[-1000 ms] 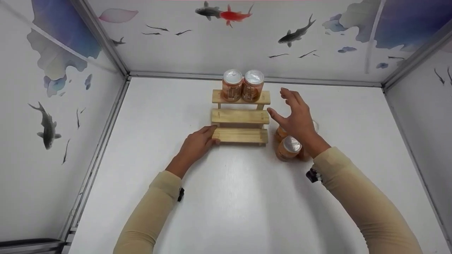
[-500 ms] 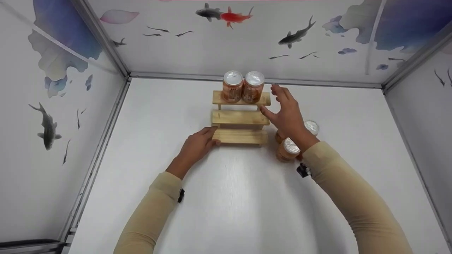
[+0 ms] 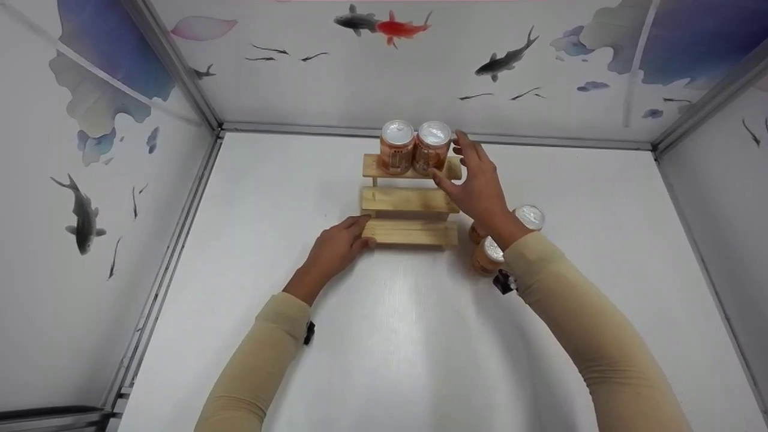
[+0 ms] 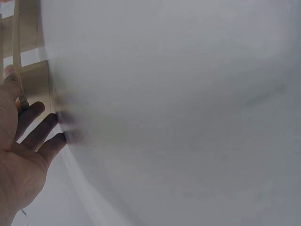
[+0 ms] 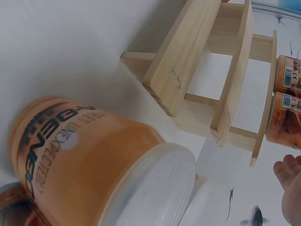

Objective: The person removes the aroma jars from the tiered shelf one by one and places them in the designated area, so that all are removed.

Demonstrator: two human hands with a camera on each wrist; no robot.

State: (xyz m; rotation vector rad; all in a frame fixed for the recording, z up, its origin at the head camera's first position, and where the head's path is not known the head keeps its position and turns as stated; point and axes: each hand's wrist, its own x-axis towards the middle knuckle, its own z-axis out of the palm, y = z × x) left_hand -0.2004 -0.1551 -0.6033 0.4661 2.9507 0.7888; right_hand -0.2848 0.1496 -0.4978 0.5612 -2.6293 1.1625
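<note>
A three-step wooden rack (image 3: 410, 200) stands on the white table. Two orange cans with silvery lids, the left can (image 3: 397, 148) and the right can (image 3: 431, 150), sit upright side by side on its top step. My left hand (image 3: 333, 249) holds the left end of the lowest step, thumb at the front corner; in the left wrist view its fingers (image 4: 44, 129) reach along that end. My right hand (image 3: 477, 189) is spread beside the right can, thumb low in front and fingers at its right side. In the right wrist view, a gap separates that can (image 5: 284, 120) from the fingers.
Several more orange cans stand on the table right of the rack, partly hidden under my right wrist; the front can (image 3: 487, 258) and a rear can (image 3: 530, 217) show. Another can (image 5: 94, 160) looms close in the right wrist view. A printed wall (image 3: 270, 84) rises behind.
My right hand has moved left and slightly away from me, from right of the rack to beside the right can on the top step. The left hand and the rack stay put.
</note>
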